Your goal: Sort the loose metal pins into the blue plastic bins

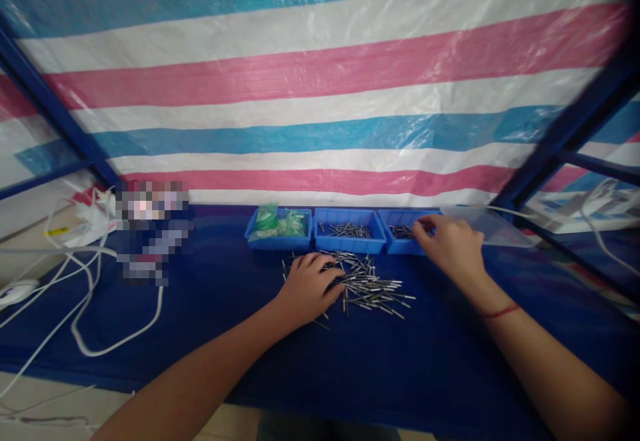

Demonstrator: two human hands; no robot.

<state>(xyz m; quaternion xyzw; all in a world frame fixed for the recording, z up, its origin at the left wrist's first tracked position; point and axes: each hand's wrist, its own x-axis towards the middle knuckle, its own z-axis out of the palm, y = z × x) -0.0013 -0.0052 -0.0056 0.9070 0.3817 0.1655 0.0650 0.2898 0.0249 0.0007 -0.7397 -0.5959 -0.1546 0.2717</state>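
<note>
My left hand rests on the left side of a loose pile of thin metal pins, which look like blind rivets. Its fingers are spread and touch the pile. My right hand is over the right blue bin, thumb and forefinger curled together at its rim. Anything between those fingertips is hidden. More pins lie inside this bin. Similar pins fill part of the middle blue bin. The left blue bin holds small green and clear plastic bags.
The blue table carries everything. White cables loop across its left side near a blurred-out patch. A translucent plastic sheet lies behind my right hand. A striped tarp hangs at the back between blue frame posts.
</note>
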